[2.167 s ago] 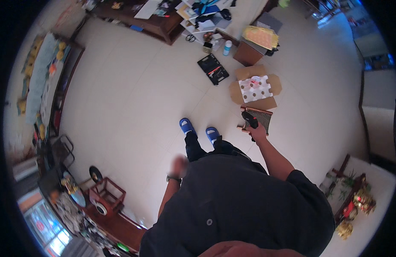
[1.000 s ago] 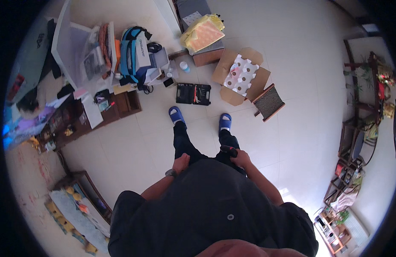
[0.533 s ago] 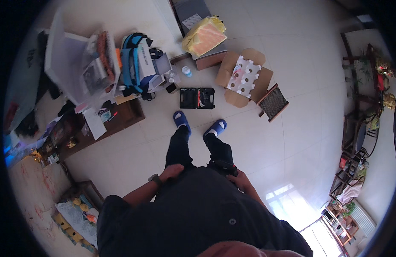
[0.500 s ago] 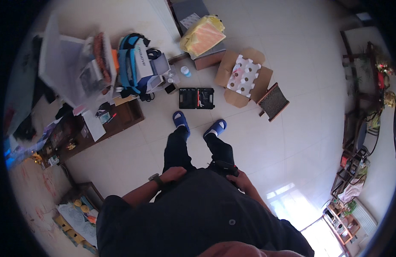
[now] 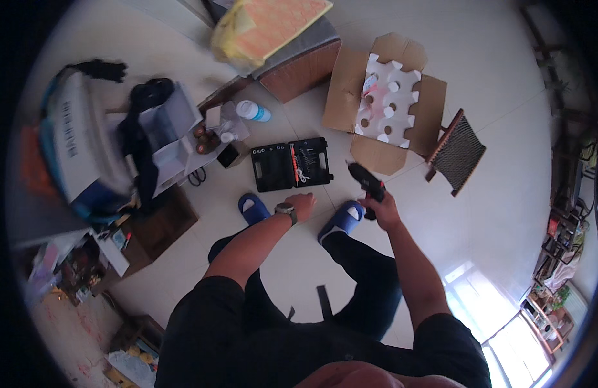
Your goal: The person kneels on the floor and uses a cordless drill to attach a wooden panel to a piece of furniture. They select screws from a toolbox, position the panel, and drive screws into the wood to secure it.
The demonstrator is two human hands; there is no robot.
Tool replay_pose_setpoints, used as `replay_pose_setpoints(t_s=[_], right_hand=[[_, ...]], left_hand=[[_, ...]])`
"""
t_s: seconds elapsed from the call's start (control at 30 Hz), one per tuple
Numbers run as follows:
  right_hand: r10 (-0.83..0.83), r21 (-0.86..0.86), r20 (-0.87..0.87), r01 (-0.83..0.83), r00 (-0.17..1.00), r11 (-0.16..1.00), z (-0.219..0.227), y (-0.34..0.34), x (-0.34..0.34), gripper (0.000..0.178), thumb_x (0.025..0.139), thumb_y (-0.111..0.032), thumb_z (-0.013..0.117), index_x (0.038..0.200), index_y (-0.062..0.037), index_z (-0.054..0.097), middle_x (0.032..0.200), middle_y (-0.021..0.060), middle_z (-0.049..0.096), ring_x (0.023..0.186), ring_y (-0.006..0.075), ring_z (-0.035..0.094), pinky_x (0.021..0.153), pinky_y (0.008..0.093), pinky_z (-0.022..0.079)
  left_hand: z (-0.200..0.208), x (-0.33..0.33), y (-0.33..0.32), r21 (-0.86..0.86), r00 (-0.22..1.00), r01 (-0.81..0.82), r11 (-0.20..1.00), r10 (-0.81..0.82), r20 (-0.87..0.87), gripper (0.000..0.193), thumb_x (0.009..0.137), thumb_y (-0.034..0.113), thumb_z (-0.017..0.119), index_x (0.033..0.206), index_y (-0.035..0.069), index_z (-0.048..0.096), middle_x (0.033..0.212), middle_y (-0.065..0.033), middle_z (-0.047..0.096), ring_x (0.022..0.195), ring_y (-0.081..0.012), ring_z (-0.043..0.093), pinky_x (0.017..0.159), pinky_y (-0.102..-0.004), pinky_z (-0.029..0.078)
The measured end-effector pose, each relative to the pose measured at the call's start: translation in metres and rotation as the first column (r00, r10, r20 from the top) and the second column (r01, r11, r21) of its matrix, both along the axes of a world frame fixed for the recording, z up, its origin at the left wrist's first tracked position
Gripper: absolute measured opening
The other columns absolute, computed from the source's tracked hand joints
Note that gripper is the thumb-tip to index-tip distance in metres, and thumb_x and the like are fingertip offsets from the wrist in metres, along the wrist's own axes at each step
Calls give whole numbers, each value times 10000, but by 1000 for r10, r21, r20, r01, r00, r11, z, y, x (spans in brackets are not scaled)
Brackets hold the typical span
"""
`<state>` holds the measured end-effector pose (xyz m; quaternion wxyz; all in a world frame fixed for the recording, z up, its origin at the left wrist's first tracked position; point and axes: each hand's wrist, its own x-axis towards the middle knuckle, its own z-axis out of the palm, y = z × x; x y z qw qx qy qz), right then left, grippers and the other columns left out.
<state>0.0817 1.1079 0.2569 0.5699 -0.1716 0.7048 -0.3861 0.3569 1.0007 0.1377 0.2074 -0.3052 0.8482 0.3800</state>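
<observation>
Your right hand [image 5: 381, 208] is clenched around a black power tool [image 5: 368, 183], held above the floor just right of your right slipper [image 5: 343, 220]. Your left hand [image 5: 303, 204] reaches down with fingers loosely curled, gripping nothing — it sits just below the open black tool case [image 5: 291, 164], close to its near edge; whether it touches, you can't tell. One case, one tool, two blue slippers — the left slipper [image 5: 253, 207] lies beside your left wrist. One open cardboard box [image 5: 387, 102] with a white moulded insert stands beyond the tool, a small dark chair [image 5: 457, 152] to its right, a white bottle [image 5: 253, 111] left of the case. The floor [image 5: 505, 97] is pale tile; clutter lines the room's left side.
</observation>
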Motion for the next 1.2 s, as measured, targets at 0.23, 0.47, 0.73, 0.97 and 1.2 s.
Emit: replay_pose_setpoints(t_s=[0.23, 0.47, 0.73, 0.97, 1.2], right_hand=[[-112, -253, 25, 114, 993, 961, -194, -103, -27, 199, 745, -98, 737, 908, -61, 628, 749, -9, 590, 657, 76, 542, 602, 251, 454], [18, -168, -93, -34, 995, 985, -232, -127, -96, 311, 741, -92, 727, 1035, -55, 630, 794, -19, 620, 651, 81, 539, 586, 251, 444], [-136, -222, -330, 64, 934, 973, -250, -153, -155, 238, 726, -130, 745, 922, -65, 626, 755, -27, 568, 661, 92, 516, 596, 263, 428], [-363, -340, -249, 270, 898, 901, -281, -173, -167, 260, 758, -113, 714, 994, -45, 630, 756, -14, 575, 631, 85, 519, 564, 266, 425], [-553, -490, -579, 286, 600, 823, -259, -213, -100, 409, 716, -250, 743, 1042, -35, 621, 797, 164, 671, 731, 276, 661, 698, 390, 521]], left_hand=[[-155, -31, -66, -36, 988, -22, 999, 27, 149, 346, 989, 309, 406, 1032, 23, 597, 952, -190, 686, 908, -368, 666, 747, -501, 522], [-210, -37, -82, -93, 980, 194, 977, -189, 61, 294, 955, 284, 485, 1008, 11, 582, 846, -191, 685, 801, -381, 675, 628, -518, 530], [-192, -51, -92, -126, 925, 360, 924, -336, 178, 250, 887, 144, 494, 1073, -4, 571, 876, -205, 683, 824, -384, 674, 673, -523, 532], [-111, -62, -125, -114, 944, 319, 941, -305, 125, 317, 882, 247, 574, 1103, 21, 549, 896, -201, 677, 844, -385, 662, 702, -526, 521], [108, -115, -256, -794, 764, -333, 508, -348, -544, 309, 819, 151, 692, 1102, 54, 616, 1126, -145, 626, 1103, -331, 559, 973, -433, 428]])
